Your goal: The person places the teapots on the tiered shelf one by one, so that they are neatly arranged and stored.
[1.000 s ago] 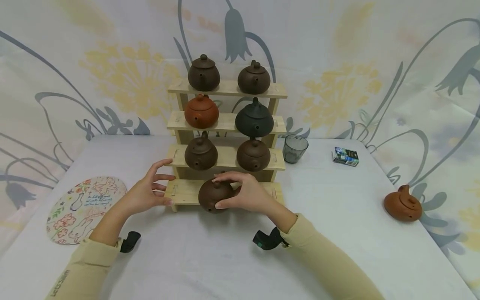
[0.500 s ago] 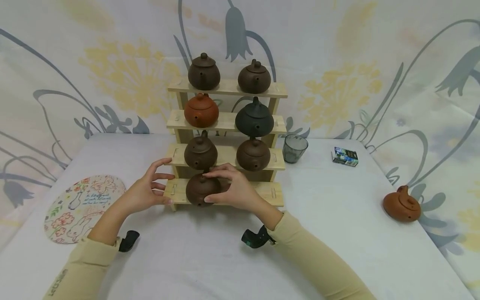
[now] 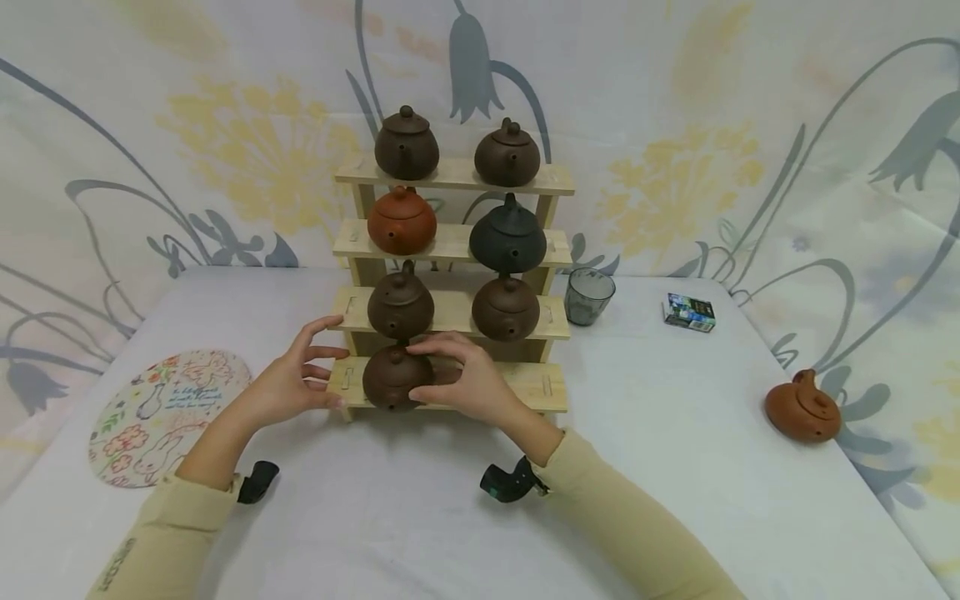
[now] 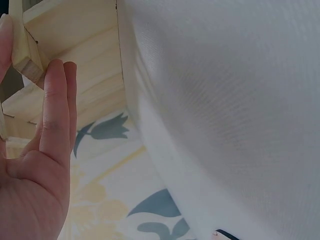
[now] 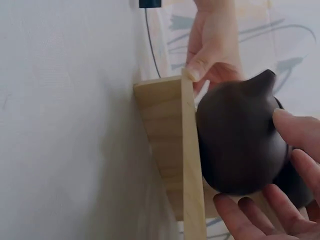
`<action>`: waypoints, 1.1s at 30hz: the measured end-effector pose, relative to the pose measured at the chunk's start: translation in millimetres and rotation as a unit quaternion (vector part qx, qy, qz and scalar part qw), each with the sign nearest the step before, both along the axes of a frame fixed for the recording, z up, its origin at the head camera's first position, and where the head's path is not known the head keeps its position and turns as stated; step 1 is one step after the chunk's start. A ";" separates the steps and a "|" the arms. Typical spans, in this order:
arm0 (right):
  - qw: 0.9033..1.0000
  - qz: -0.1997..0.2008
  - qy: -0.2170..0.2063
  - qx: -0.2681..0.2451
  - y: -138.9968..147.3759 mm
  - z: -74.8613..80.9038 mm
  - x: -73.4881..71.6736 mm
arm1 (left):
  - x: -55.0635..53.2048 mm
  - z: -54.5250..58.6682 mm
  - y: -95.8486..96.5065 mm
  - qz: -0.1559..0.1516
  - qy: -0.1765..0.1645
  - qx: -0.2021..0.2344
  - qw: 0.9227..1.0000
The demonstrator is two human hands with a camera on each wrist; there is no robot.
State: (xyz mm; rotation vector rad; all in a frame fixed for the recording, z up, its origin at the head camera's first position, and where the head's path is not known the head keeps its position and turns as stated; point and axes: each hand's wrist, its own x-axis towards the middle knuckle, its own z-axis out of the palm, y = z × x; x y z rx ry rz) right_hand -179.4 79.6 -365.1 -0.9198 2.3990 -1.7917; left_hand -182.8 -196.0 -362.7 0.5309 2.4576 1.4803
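Note:
A wooden four-tier stand [image 3: 525, 379] holds teapots in pairs on its upper tiers. On the lowest tier's left part sits a dark brown teapot [image 3: 392, 379], spout toward the front. My right hand [image 3: 476, 383] holds this teapot from the right, thumb at its front and fingers by its lid and far side. The right wrist view shows the teapot [image 5: 240, 135] against the board, with fingertips around its body. At the stand's left end, my left hand [image 3: 281, 387] rests its fingertips and thumb on the board ends. Its fingers [image 4: 56, 110] look fairly straight in the left wrist view.
Directly above stands another brown teapot [image 3: 401, 306]. A glass cup [image 3: 588, 296] is right of the stand, with a small patterned box [image 3: 688, 312] beyond it. An orange-brown teapot [image 3: 802, 408] lies near the right table edge. A round printed mat [image 3: 168, 417] lies at left.
My right hand has carried the brown teapot leftward along the lowest tier, from the middle to its left part, with only a slight shift lately. The left hand has stayed in place.

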 end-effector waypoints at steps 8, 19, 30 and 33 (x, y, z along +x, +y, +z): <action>0.993 0.009 -0.044 -0.106 22.5 2.4 13.8 | 0.0 0.3 0.6 -0.005 0.003 0.001 1.000; 0.992 -0.045 -0.058 -0.106 57.9 -2.2 34.0 | 1.0 0.0 0.0 -0.002 0.013 -0.013 1.000; 0.985 -0.125 -0.057 -0.102 107.5 -7.6 41.6 | 2.1 1.4 0.7 -0.002 0.011 -0.010 1.000; 0.981 -0.161 -0.057 -0.088 121.6 -8.1 41.9 | 2.2 1.5 0.7 -0.001 0.011 -0.010 1.000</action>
